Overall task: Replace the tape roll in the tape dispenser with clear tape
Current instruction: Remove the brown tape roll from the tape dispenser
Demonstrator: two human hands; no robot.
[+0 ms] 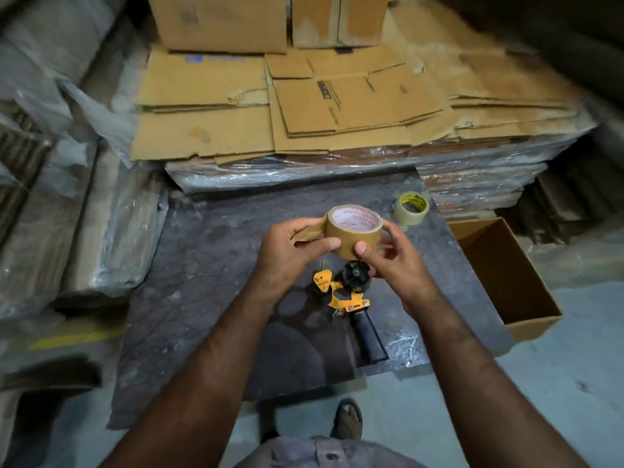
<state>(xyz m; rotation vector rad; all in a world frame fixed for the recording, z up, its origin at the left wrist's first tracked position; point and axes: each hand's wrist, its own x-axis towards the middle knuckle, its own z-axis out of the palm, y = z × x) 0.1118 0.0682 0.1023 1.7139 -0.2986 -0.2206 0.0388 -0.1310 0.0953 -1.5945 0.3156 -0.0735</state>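
Both hands hold the brown tape roll (354, 231) in the air above the dark worktop (209, 265). The left hand (290, 255) pinches a loose tab of brown tape between thumb and fingers, while the right hand (395, 261) is clamped on the roll's outer face, thumb in front and fingers behind. Below them the tape dispenser (351, 298) lies on its side on the worktop, its black hub bare and its black handle pointing toward the person. The clear tape roll (411, 207) stands on the worktop just beyond the right hand, apart from everything else. An open cardboard box (526, 305) sits to the right, and flattened cartons (304, 106) are stacked behind. The brown roll looks light and stiff, a cardboard core under smooth wound tape; its loose end is sticky and will likely cling to skin, so it is best set down by the core or outer band. The clear roll should handle the same way, though its slick surface may hide the free end; gripping it across the rim and core seems safest for seating on the hub.
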